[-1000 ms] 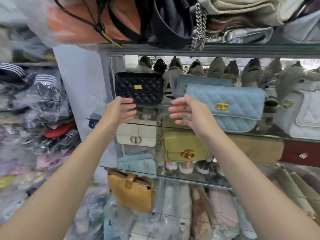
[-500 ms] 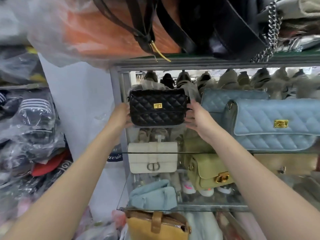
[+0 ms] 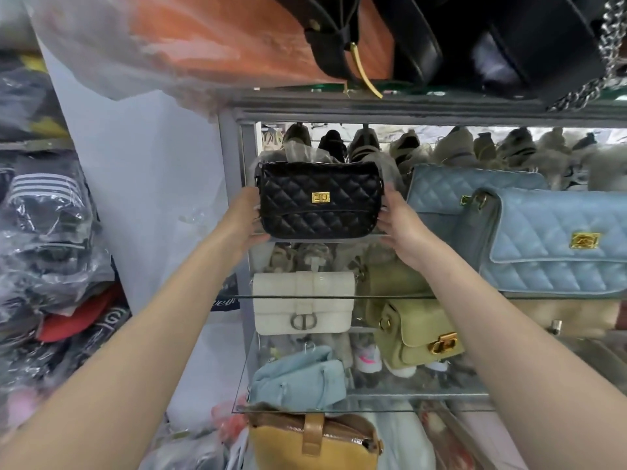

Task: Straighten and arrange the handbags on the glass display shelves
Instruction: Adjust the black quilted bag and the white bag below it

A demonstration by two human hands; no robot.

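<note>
While one hand holds each short end, the black quilted handbag [image 3: 320, 200] stands upright at the left end of the upper glass shelf [image 3: 383, 237], just beside the cabinet's left post [image 3: 230, 147]. The left hand [image 3: 244, 218] grips the left end with its thumb hooked under the base; the right hand [image 3: 398, 222] clasps the right end. This symmetric grip probably allows the bag to be squared against the shelf's front edge. Its long axis runs horizontally, parallel to that edge, and its gold clasp [image 3: 320, 197] faces outward. Whether the base bears on the glass cannot be told. A blue quilted handbag [image 3: 556, 242] stands apart toward the right end.
</note>
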